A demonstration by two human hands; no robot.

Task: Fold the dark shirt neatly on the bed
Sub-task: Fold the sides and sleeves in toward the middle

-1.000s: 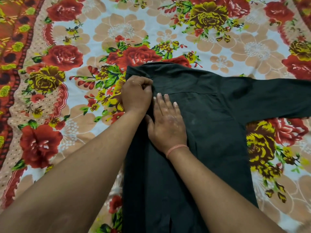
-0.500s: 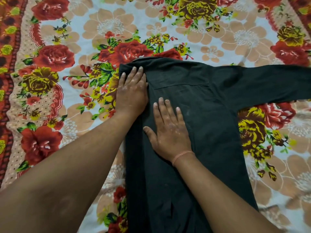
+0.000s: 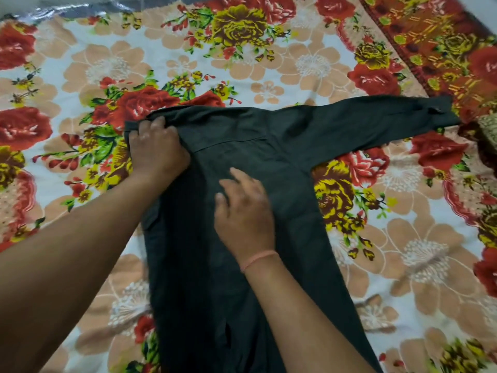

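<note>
The dark shirt [image 3: 269, 168] lies spread on the floral bedsheet [image 3: 309, 65], its left side folded in over the body. One long sleeve [image 3: 390, 122] stretches out to the right. My left hand [image 3: 157, 150] sits at the shirt's upper left corner, its fingers curled over the folded shoulder edge and gripping the cloth. My right hand [image 3: 244, 211] rests on the middle of the shirt body with its fingers loosely spread and a little blurred. A thin pink band circles my right wrist.
The sheet's dark red patterned border [image 3: 430, 36] runs along the upper right. A beige woven object [image 3: 489, 130] shows at the right edge, just past the sleeve cuff. A shiny grey strip [image 3: 80, 9] lies beyond the sheet at the top left.
My left hand went from lying flat on the shoulder to curling its fingers over the edge. My right hand slid slightly right across the shirt. The view swung to show the whole sleeve.
</note>
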